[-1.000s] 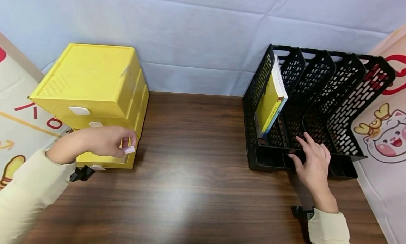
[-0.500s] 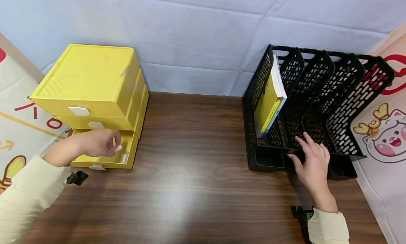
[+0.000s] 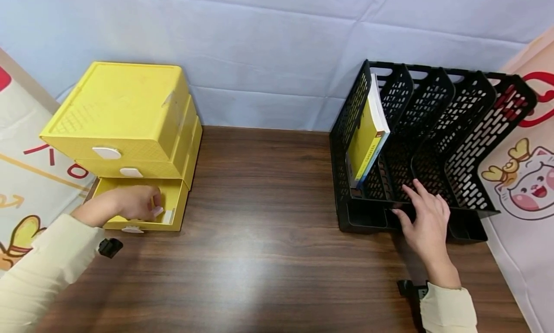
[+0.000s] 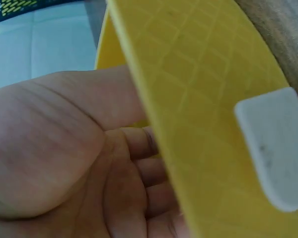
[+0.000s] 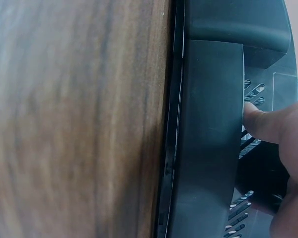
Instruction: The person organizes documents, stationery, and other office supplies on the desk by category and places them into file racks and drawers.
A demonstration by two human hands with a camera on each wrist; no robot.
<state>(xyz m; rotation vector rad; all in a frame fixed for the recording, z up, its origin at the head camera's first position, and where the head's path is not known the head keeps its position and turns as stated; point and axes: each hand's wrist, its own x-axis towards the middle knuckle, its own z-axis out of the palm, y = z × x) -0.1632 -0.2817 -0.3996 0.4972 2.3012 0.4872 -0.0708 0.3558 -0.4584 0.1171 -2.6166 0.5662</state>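
Note:
My left hand (image 3: 136, 203) reaches down into the pulled-out bottom drawer (image 3: 177, 222) of a yellow drawer unit (image 3: 114, 100). Its fingertips pinch a small pale lilac-white block (image 3: 157, 211), possibly an eraser. Another small white block (image 3: 168, 216) lies in the drawer, to the right of those fingers. From the left wrist, the drawer front with its white handle (image 4: 273, 148) hides the fingertips. My right hand (image 3: 428, 222) rests at the front of a black file rack (image 3: 363, 217), fingers spread and fairly straight. In the right wrist view its thumb (image 5: 260, 121) touches the rack's front tray.
A yellow-covered book (image 3: 368, 136) stands in the rack's leftmost slot. Between drawer unit and rack stretches the dark wooden table (image 3: 259, 203). Pale cloth (image 3: 268, 59) hangs behind, and printed panels flank both sides.
My left hand has moved left and lowered into the drawer with the small pale block. The second white block inside has come into sight. The right hand stays put.

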